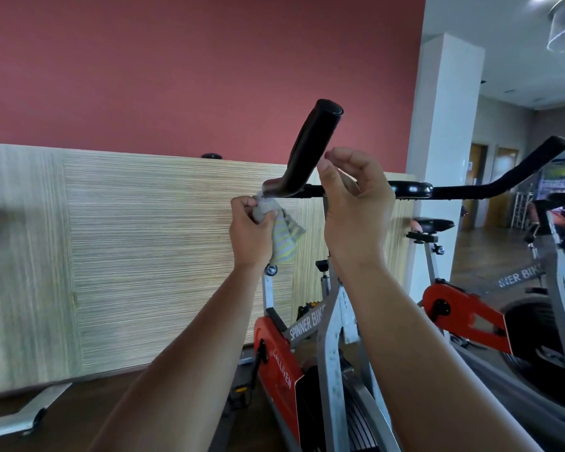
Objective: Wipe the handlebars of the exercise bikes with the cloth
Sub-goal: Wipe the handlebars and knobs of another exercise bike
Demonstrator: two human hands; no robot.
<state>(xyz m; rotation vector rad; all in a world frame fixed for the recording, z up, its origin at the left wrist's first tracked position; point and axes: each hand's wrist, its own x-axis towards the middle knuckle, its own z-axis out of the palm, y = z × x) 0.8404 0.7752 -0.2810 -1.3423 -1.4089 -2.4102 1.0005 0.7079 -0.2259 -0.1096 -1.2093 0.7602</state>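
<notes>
Wiping is centred at the bend of the handlebar [310, 148]: the cloth [284, 236] is pinched in a bunch by the left grip [250, 230], against the bar's underside. The right grip [356, 203] is loosely curled beside the bar, nothing held. The cloth should be wrapped fully round and drawn up the horn.

Red wall [177, 60], pale wood-grain panel [144, 239] below, white pillar [444, 125], dark floor [88, 406], wooden doors [478, 164] beyond

Glossy black handlebar [310, 148], striped cloth [282, 234]
</notes>
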